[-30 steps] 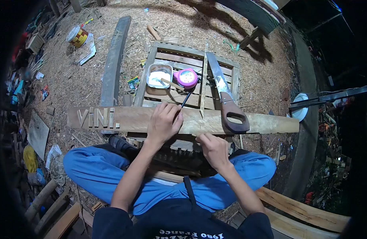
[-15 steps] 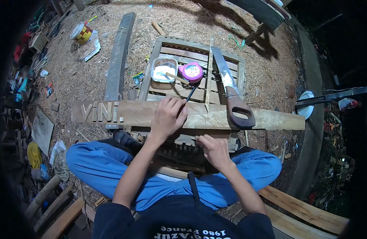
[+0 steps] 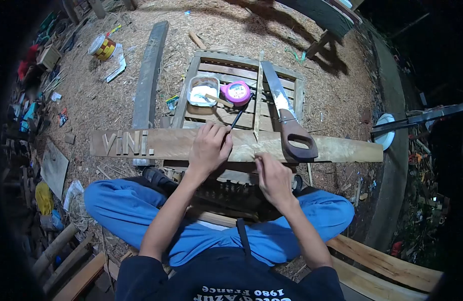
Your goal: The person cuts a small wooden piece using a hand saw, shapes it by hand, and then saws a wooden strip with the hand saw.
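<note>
A long wooden board [image 3: 342, 148] lies crosswise in front of me, with thin wood strips [image 3: 136, 142] spelling "ViNi." on its left part. My left hand [image 3: 210, 146] rests on the board's middle, its fingers closed round the lower end of a slim dark pencil-like stick [image 3: 239, 116]. My right hand [image 3: 275, 175] is at the board's near edge, thumb and fingers pinched together; what is between them is too small to make out. Close by, a thin wood strip [image 3: 259, 100] points at the board. A handsaw [image 3: 298, 140] lies with its handle across the board.
Beyond the board stands a slatted wooden crate [image 3: 199, 57] bearing a pink tape measure [image 3: 237, 93] and a white tub [image 3: 203, 90] with a stick in it. A grey beam [image 3: 150, 75] lies to the left. Farther off is a yellow-red bucket [image 3: 104, 47] on ground covered with shavings.
My right hand has moved up and slightly right, from below the board to its near edge. My left hand keeps its place on the board with the dark stick.
</note>
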{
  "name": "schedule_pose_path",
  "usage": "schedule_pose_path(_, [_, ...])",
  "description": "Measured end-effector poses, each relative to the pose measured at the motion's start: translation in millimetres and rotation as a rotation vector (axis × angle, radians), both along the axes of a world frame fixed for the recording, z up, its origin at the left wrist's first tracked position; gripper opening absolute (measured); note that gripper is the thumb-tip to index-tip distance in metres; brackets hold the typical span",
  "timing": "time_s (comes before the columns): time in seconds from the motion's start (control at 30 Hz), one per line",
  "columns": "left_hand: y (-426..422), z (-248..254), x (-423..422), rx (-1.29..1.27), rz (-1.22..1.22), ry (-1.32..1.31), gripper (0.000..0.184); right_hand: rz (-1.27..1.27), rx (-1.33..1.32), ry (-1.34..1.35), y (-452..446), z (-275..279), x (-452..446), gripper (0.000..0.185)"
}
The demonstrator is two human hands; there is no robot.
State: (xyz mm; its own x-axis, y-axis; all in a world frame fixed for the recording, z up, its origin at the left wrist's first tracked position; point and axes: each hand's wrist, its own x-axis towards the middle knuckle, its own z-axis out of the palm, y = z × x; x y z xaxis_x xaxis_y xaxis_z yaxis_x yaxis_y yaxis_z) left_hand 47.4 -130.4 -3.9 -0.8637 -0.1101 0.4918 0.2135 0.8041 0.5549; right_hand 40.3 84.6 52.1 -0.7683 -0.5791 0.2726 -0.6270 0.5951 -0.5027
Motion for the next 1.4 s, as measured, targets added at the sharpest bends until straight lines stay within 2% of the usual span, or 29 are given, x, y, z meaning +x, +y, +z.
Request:
schedule_pose_path(0.07, [-1,0,-3,0.007,-0.008,0.003,0.018,-0.113,0.216,-0.065,-4,-1,-10,0.007])
schedule_pose_path(0.3, [0,1,-3,0.007,0.002,0.002,0.015,-0.079,0.14,0.041,-24,-11,-17,0.007])
schedule_pose_path(0.43, [-2,-1,-3,0.031,0.026,0.022,0.013,-0.051,0.228,0.033,-14,-5,-3,0.008])
schedule_pose_path(0.6, [2,-2,-3,-0.009,0.056,0.011,0.012,-0.118,0.166,0.043,-17,-12,0,0.017])
schedule_pose_path(0.77, [-1,-2,-2,0.05,0.06,0.031,0.014,-0.15,0.249,0.053,-5,-6,2,0.015])
schedule_pose_path(0.87, [-1,1,-2,0.052,0.047,-0.001,0.016,-0.135,0.217,0.131,3,-10,-4,0.006])
schedule_pose_path(1.0, [-5,-1,-3,0.064,0.025,-0.009,0.016,-0.149,0.181,0.152,-21,-15,-23,0.006])
schedule_pose_path(1.2, [-6,2,-2,0.095,0.022,-0.014,0.017,-0.113,0.1,-0.042,-11,-4,12,0.007])
schedule_pose_path(1.4, [-4,0,-1,0.085,0.036,-0.005,0.014,-0.179,0.103,0.105,-25,-3,-22,0.008])
